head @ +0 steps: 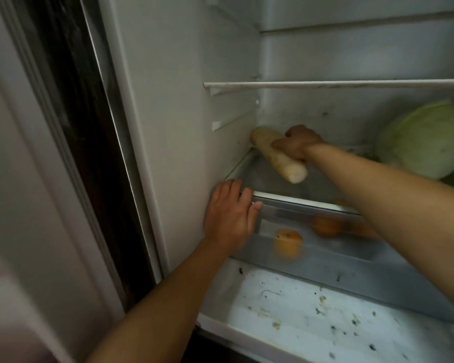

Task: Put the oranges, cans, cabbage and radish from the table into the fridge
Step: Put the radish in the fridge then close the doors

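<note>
Right hand [298, 144] clenched around radish [278, 158] at shelf's [325, 84] left rear corner; left hand [230, 214] spread flat on drawer [325, 260] holding oranges [288, 242].

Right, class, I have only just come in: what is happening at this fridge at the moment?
A person is loading the fridge. The right hand grips a long pale radish and is laying it on the glass shelf, towards the left wall. The left hand rests on the front left corner of the clear drawer below it. A cabbage sits on the same shelf, to the right. Blurred oranges show in the drawer. No cans are in view.
</note>
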A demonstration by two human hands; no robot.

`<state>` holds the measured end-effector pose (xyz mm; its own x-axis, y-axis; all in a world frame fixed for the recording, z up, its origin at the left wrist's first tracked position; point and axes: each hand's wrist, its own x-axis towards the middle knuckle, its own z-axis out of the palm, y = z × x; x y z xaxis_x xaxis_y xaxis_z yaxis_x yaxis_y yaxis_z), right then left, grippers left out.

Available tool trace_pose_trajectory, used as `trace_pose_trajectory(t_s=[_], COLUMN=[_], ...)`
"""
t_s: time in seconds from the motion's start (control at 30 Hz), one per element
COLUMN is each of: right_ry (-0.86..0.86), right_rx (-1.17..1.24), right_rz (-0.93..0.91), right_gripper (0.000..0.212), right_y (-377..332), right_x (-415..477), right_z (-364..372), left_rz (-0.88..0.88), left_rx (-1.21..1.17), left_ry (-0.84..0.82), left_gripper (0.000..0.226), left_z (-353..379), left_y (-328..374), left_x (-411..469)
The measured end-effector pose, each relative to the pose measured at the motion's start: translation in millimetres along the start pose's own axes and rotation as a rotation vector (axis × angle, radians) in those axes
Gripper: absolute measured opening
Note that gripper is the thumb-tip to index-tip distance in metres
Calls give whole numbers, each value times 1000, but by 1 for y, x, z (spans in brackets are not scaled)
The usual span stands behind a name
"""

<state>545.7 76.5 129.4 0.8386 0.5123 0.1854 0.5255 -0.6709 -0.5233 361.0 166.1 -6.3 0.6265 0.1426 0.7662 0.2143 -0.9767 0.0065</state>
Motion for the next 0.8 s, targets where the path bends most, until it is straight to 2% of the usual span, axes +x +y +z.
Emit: trace_pose_trajectory(t_s=[0.2,0.33,0.63,0.8], right_ry=[195,332,293,294], right_rx=[-131,-169,-317,-329], right_rz=[78,117,58,-54], right_gripper=[56,46,34,32], right_y=[22,35,36,23], right_x=[-93,-164,-298,-351], right_z=[-16,-18,-4,12], left_rz=[-14,5,70,79], left_rx=[10,-46,-123,-214], left_ry=[-213,-285,-407,-372], left_gripper=[48,56,22,27], left_z=[-20,-43,-130,-176], left_y=[2,5,48,50], left_x=[-6,-33,-112,-167])
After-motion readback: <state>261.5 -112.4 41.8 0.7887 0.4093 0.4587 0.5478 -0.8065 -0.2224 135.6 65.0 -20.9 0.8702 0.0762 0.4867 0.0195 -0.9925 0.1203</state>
